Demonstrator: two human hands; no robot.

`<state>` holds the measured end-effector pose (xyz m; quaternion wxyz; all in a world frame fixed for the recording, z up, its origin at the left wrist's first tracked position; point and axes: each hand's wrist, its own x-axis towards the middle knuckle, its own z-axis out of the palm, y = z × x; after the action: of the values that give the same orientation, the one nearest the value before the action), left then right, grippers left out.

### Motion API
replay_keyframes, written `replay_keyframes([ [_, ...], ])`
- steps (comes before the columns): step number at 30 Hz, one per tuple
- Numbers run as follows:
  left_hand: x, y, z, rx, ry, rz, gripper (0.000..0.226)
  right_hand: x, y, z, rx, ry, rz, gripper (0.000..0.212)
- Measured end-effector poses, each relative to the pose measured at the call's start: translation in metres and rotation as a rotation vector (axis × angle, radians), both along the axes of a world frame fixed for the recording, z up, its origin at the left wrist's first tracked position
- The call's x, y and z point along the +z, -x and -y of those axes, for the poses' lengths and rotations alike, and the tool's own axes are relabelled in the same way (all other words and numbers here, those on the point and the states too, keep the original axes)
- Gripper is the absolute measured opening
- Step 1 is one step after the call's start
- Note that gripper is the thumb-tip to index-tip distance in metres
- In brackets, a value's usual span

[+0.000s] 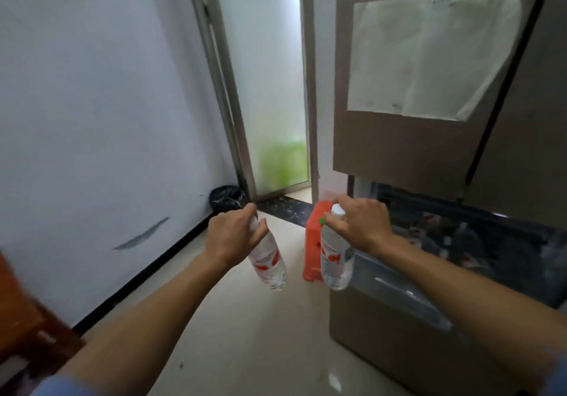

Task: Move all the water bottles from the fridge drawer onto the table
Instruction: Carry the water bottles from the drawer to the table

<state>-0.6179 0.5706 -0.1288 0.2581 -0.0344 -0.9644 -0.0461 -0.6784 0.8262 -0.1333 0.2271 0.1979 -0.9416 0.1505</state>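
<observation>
My left hand (234, 236) grips the neck of a clear water bottle (270, 265) with a red and white label, which hangs tilted over the floor. In my right hand (359, 227) is a second water bottle (336, 260) of the same kind, held by its top, its white cap showing above my fingers. It hangs upright at the left edge of the open fridge drawer (399, 291). Inside the drawer (454, 236) I see several more bottles, blurred and dark. The brown fridge (408, 144) rises above it.
An orange plastic stool (313, 242) stands on the floor behind the bottles, left of the fridge. A black bin (227, 199) sits in the corner by a frosted glass door (270, 88). Reddish wooden furniture (27, 312) is at the lower left. Pale tiled floor lies between.
</observation>
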Motion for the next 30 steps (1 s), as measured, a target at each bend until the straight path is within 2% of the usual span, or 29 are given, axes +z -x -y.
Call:
replay_keyframes([
  [2,-0.008,-0.043,0.05,0.081,-0.009,0.054,0.039,-0.01,-0.014,0.053,0.08,-0.04,0.027,0.045],
  [5,-0.017,-0.113,0.128,0.198,-0.04,0.103,0.029,-0.022,-0.043,0.142,0.194,-0.092,0.091,0.04],
  [12,-0.038,-0.281,0.306,0.498,-0.023,0.208,0.028,-0.053,-0.148,0.36,0.46,-0.146,0.151,0.037],
  [18,-0.049,-0.411,0.414,0.717,-0.033,0.271,0.028,-0.063,-0.235,0.521,0.698,-0.174,0.176,0.037],
  [24,-0.066,-0.504,0.495,0.988,-0.164,0.272,0.028,-0.062,-0.298,0.666,0.971,-0.231,0.17,0.04],
  [30,-0.084,-0.56,0.597,1.149,-0.257,0.287,0.026,-0.076,-0.339,0.812,1.164,-0.313,0.094,0.034],
])
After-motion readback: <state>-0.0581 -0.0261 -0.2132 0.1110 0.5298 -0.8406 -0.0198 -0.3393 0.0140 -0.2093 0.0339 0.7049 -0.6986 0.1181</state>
